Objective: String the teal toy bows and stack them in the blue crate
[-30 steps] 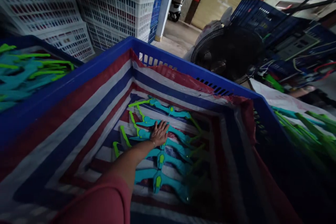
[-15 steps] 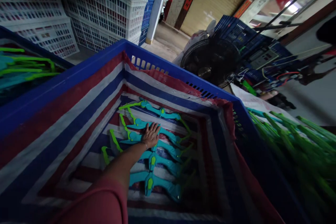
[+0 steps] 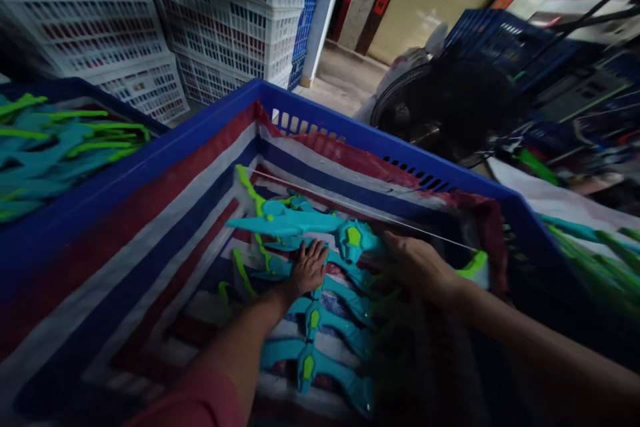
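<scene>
Inside a blue crate (image 3: 200, 127) lined with striped cloth, several teal toy bows (image 3: 335, 330) with lime-green tips lie in a row. My left hand (image 3: 309, 267) presses on one of the bows at the far end of the row, palm down, fingers apart. Above that end, my right hand (image 3: 415, 267) grips another toy bow (image 3: 300, 221) near its middle. A white string runs between this bow's green tips. The right fingertips are partly hidden behind the bow.
A second crate (image 3: 90, 90) of teal and green bows stands at the left. More green-tipped pieces (image 3: 590, 260) lie on the right. Stacked white crates (image 3: 225, 20) rise behind, and a dark fan (image 3: 440, 103) stands beyond the far rim.
My right hand has entered from the right with a strung toy bow and holds it over the far end of the row. My left hand stays on the bows; the view has shifted.
</scene>
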`<state>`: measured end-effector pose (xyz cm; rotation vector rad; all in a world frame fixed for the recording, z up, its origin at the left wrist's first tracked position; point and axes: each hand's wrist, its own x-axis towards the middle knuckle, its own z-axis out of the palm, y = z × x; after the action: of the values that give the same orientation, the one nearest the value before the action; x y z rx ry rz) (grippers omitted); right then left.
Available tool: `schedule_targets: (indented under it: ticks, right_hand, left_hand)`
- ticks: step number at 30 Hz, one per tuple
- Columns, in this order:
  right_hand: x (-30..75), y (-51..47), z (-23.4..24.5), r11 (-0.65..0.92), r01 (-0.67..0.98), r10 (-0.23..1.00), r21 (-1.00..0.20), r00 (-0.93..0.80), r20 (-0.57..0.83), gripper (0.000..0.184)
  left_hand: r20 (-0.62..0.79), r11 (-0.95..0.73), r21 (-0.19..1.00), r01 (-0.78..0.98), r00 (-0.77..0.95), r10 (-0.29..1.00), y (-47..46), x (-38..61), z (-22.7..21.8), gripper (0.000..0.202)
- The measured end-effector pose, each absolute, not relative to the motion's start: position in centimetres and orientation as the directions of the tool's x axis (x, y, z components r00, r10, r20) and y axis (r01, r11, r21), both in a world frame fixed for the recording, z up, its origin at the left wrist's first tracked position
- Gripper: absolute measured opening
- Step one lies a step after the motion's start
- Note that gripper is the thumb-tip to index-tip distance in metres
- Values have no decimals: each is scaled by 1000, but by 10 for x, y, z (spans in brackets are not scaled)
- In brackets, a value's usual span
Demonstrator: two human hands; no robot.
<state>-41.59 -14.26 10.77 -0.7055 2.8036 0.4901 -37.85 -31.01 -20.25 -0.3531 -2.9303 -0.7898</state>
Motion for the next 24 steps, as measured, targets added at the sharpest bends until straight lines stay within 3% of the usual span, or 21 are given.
schedule_targets:
  ticks: [2,5,9,17,24]
  right_hand:
    - [-433,-150,58,842,-483,-385,240,-850,-359,30]
    - [-459,-148,-16,873,-425,-330,240,-877,-350,29]
    - [-485,-146,-78,866,-463,-382,191,-857,-347,30]
    - [-498,-173,-126,911,-364,-289,192,-898,-331,40]
    - [-496,-170,-133,929,-321,-254,185,-915,-313,53]
  left_hand:
    - [138,852,460,248,-968,208,-310,-379,-202,57]
    - [119,863,433,260,-966,232,-311,-380,-203,58]
    - [84,872,414,261,-965,249,-313,-379,-205,58]
    - [73,884,400,240,-970,230,-313,-378,-200,60]
    - [96,873,423,241,-971,221,-314,-377,-200,59]
